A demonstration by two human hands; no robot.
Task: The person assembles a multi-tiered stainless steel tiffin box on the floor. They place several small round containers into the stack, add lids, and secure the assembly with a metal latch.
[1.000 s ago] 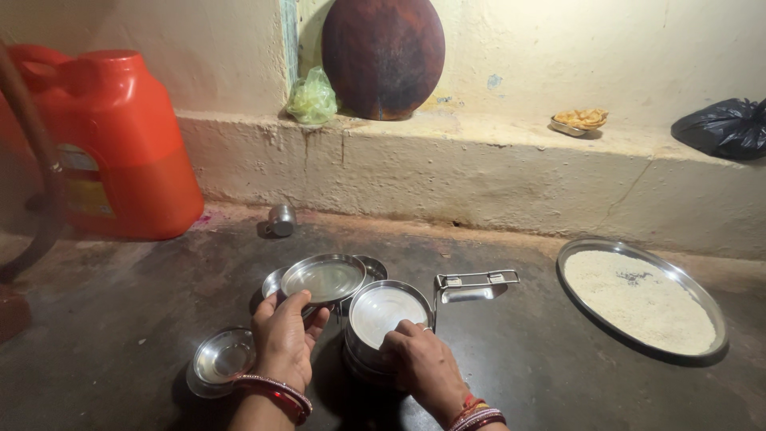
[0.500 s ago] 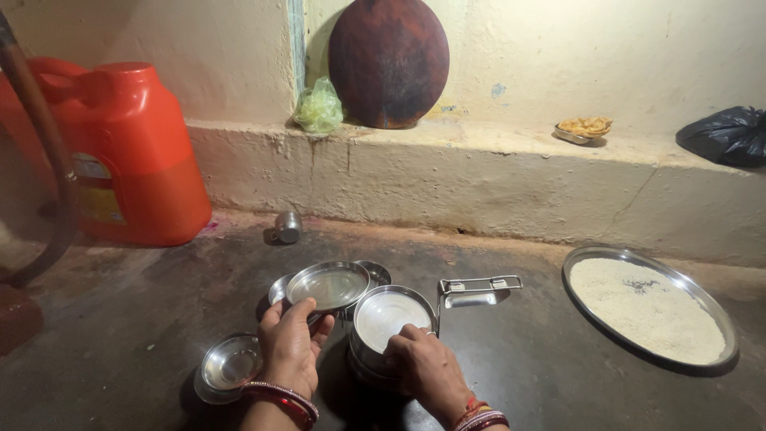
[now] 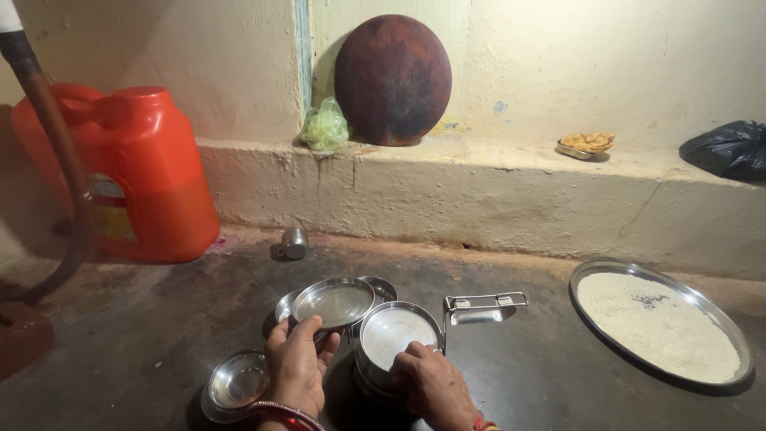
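My left hand [image 3: 297, 369] holds the rim of a shallow steel bowl [image 3: 333, 303], lifted slightly over another steel dish behind it. My right hand [image 3: 432, 386] rests its fingers on the near rim of a round steel tiffin container [image 3: 391, 335] with a pale inside. A metal clasp frame [image 3: 484, 306] lies on the floor just right of the container. A small steel bowl [image 3: 236, 383] sits on the floor left of my left wrist.
A large steel plate of white grain [image 3: 659, 327] lies at right. An orange plastic can [image 3: 132, 172] and a dark hose [image 3: 56, 152] stand at left. A small steel cup [image 3: 294, 242] sits by the ledge, which holds a round dark pan [image 3: 392, 80], green bag, snack dish and black bag.
The view has shifted slightly downward and right. Both hands stay on the steel bowl and the tiffin container, with little movement.
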